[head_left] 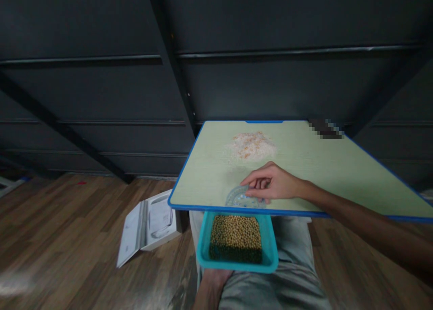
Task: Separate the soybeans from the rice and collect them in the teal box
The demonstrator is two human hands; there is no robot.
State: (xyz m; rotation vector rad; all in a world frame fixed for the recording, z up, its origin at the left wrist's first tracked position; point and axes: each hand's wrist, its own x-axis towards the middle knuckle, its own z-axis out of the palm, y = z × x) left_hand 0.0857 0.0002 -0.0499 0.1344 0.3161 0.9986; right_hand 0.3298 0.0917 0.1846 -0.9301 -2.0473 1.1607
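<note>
My right hand (269,184) reaches in from the right over the table's front edge. Its thumb and fingers are closed on a clear plastic protractor (237,198), which lies flat or nearly so on the tabletop. Below that edge, over my lap, is a teal plastic basket (272,251). Round tan beans (237,229) fill it, darker along the near side. My left hand (216,276) comes from below and goes under the basket, its fingers hidden. Farther back on the table lies a spread heap of white grains with orange bits (253,145).
The pale green table (189,179) has a blue rim. A blurred-out dark object (326,129) sits at its back right corner. An open white box (157,220) stands on the wooden floor at left. A dark panelled wall (270,84) rises behind.
</note>
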